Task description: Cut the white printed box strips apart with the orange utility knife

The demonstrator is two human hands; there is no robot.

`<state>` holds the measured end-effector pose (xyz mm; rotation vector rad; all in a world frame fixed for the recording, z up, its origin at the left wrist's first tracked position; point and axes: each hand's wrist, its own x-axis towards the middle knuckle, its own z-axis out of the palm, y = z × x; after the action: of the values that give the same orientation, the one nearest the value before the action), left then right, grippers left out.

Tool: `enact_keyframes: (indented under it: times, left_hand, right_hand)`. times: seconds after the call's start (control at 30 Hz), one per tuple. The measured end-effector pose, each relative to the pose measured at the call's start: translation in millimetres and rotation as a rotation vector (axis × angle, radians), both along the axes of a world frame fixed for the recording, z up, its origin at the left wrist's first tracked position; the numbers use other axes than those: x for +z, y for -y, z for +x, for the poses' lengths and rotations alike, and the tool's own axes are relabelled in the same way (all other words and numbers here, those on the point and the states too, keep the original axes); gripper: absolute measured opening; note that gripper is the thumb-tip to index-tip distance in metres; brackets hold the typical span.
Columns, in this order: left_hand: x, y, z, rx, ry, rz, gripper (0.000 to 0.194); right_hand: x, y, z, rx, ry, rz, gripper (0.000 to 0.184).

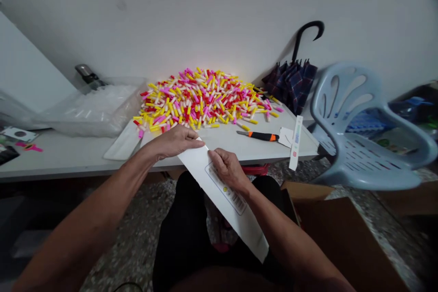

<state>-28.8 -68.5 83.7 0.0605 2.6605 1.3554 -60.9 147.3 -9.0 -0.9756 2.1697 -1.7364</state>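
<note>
Both of my hands grip a long, flat white carton [219, 191] with a printed, barcode-like label, slanting from the table edge down over my lap. My left hand [179, 141] pinches its upper end, thumb on top. Closed around its side near the same end is my right hand [227, 169], partly covering the print. Beyond the hands, a large heap of small tubes [201, 100] with pink, red and yellow caps lies on the table [219, 141]. A black and orange utility knife [258, 136] rests to the right of the heap.
A printed white strip [295, 143] overhangs the table's front edge. A clear plastic bag [99, 109] sits left of the heap. A dark folded umbrella [294, 77] leans on the wall. At right stand a grey-blue chair [362, 146] and an open cardboard box [342, 237].
</note>
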Motion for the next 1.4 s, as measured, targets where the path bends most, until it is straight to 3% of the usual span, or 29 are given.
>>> enact_keyframes:
  times: [0.1,0.2,0.37,0.47,0.57,0.7,0.8,0.87,1.1,1.4]
  left_hand:
    - [-11.7,0.3,3.3,0.037,-0.081,-0.033,0.037]
    - [-34.5,9.8,13.0,0.165,-0.142,-0.038,0.038]
    - [-67.1,35.3,35.7,0.336,0.003,0.156,0.041]
    - [-72.3,37.8,41.0,0.406,0.026,0.256,0.043]
    - [-70.0,24.9,37.0,0.349,-0.034,0.179,0.044]
    - [-66.0,1.6,32.5,0.286,-0.118,0.088,0.045]
    - [-67.4,-1.1,38.0,0.297,-0.146,0.085,0.045]
    - [-72.3,4.2,45.3,0.335,-0.147,0.096,0.045]
    - [-106.2,18.3,66.5,0.419,-0.032,0.214,0.044]
    - [-131.4,17.1,72.7,0.438,0.080,0.323,0.042]
  right_hand:
    - [-5.8,-3.6,0.9,0.086,0.058,0.030,0.047]
    - [-17.9,-23.2,14.2,0.148,0.082,0.104,0.044]
    - [-45.8,-81.1,48.6,0.177,0.152,0.221,0.036]
    - [-44.9,-99.0,52.9,0.255,0.244,0.277,0.041]
    - [-26.5,-82.7,42.3,0.289,0.281,0.240,0.045]
    - [-7.1,-33.0,21.6,0.203,0.233,0.207,0.045]
    - [-11.6,-14.0,16.0,0.201,0.248,0.192,0.047]
    - [-20.0,-18.2,20.5,0.253,0.268,0.195,0.045]
    - [-44.0,-86.6,53.8,0.275,0.401,0.311,0.051]
    - [-65.6,-177.9,84.1,0.185,0.584,0.485,0.053]
